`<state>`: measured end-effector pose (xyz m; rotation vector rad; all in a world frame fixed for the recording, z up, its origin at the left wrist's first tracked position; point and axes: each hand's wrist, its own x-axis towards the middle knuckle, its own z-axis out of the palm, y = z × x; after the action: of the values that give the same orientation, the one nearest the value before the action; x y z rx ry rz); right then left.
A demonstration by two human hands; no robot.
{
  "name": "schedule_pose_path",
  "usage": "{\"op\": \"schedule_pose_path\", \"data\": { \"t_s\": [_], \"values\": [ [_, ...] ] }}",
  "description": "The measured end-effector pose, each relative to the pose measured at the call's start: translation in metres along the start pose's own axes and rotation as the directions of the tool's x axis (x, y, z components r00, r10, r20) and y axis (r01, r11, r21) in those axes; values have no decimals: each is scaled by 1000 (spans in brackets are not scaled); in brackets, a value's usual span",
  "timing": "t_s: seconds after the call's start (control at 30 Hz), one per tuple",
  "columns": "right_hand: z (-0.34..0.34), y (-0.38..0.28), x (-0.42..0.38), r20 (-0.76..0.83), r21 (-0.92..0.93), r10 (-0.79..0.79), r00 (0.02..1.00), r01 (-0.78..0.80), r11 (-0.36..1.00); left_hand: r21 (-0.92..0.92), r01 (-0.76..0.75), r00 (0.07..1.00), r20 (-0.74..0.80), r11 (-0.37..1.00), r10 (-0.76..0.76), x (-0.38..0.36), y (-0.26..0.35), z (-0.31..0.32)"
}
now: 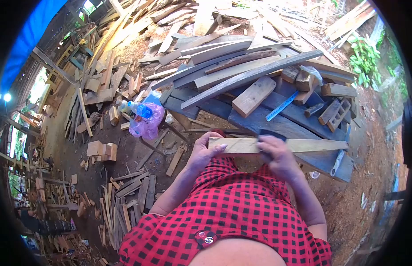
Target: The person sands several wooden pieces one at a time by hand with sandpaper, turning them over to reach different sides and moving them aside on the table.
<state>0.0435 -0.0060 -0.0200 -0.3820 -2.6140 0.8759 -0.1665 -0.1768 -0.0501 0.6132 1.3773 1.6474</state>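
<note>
A long pale wooden piece [246,145] lies crosswise in front of my body, its right end resting over the dark workbench [321,165]. My left hand [206,150] grips its left end, with the thumb on the near face. Around a dark block [273,134], my right hand [277,153] is closed, and the block lies against the middle of the wooden piece. What kind of block it is cannot be made out. Near the right end of the piece is a narrow metal-looking tool [337,162].
On the bench are a blue ruler [281,106], a thick wooden block [254,96], a slotted block [339,116] and stacked planks [254,80]. A pink plastic bag [148,122] with bottles stands at the bench's left. Scrap wood [126,199] covers the ground at lower left.
</note>
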Motion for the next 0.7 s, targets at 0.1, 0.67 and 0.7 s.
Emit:
{"op": "schedule_pose_path", "data": {
  "t_s": [0.1,0.67,0.7],
  "values": [
    [-32,87,-54,-226,5,270,936,-276,961,-122,65,998,34,990,-62,0,-4,-4],
    [-20,126,-86,-744,-93,195,640,-387,917,-375,-190,920,-390,907,32,46,54,-101],
    [-16,131,-75,-684,-198,141,716,-368,909,-366,-221,899,-436,904,43,56,64,-100]
  ]
}}
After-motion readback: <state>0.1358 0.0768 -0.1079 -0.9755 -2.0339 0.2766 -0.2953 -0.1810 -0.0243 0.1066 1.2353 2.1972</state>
